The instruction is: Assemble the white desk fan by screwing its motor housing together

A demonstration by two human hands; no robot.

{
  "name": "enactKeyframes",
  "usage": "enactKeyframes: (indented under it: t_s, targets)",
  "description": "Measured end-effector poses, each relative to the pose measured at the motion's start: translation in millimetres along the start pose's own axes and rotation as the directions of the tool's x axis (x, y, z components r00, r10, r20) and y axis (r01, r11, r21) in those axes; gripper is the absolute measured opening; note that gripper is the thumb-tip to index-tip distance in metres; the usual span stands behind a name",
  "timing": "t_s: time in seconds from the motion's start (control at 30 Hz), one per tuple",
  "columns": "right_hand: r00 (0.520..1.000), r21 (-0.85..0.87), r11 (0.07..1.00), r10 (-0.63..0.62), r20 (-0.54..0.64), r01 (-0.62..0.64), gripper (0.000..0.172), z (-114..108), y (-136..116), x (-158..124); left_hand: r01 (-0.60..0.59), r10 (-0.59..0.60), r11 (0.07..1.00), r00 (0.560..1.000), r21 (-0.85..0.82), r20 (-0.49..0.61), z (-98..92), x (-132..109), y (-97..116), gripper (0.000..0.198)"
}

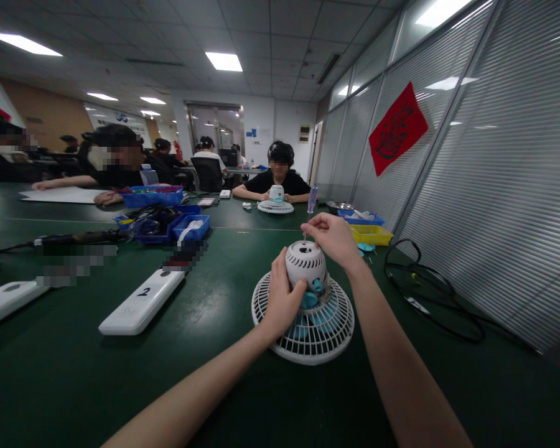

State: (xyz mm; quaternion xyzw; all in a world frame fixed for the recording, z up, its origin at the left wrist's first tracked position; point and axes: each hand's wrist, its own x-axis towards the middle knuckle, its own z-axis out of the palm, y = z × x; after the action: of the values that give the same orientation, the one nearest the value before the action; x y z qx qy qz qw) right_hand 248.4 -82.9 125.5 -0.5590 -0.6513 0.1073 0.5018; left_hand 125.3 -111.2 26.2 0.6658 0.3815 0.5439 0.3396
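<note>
A white fan [308,267] lies face down on the green table, its round grille [329,339] spread beneath the motor housing. Pale blue parts show at the neck and through the grille. My left hand [282,292] is wrapped around the left side of the housing. Above the housing, the fingers of my right hand [333,235] pinch the shaft of a screwdriver [312,200] with a clear purplish handle. The screwdriver stands nearly upright, its tip pointing down at the housing's top; whether it touches a screw cannot be made out.
White numbered device [142,302] lies left on the table [205,373]. Blue bins [191,228] with cables stand beyond it. A yellow tray [372,234] and black cable [436,292] are at right. Across the table, a person sits behind another fan [275,205].
</note>
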Motion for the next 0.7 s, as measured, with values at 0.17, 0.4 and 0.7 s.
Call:
enactKeyframes:
  t_s: [0.17,0.4,0.7]
  targets:
    - [0.999,0.076,0.997,0.026,0.037,-0.028,0.009,0.4,-1.2,0.1,0.001,-0.001,1.0,1.0,-0.001,0.004,0.0,0.4,-1.1,0.063]
    - [0.997,0.083,0.997,0.001,0.072,-0.007,0.012,0.1,-0.7,0.3,0.003,-0.003,1.0,1.0,0.013,0.008,0.3,-0.3,-2.5,0.064]
    - [0.996,-0.011,0.998,-0.058,0.067,0.058,0.013,-2.3,1.1,0.1,0.009,-0.009,1.0,1.0,0.013,0.004,0.2,-0.1,-3.0,0.065]
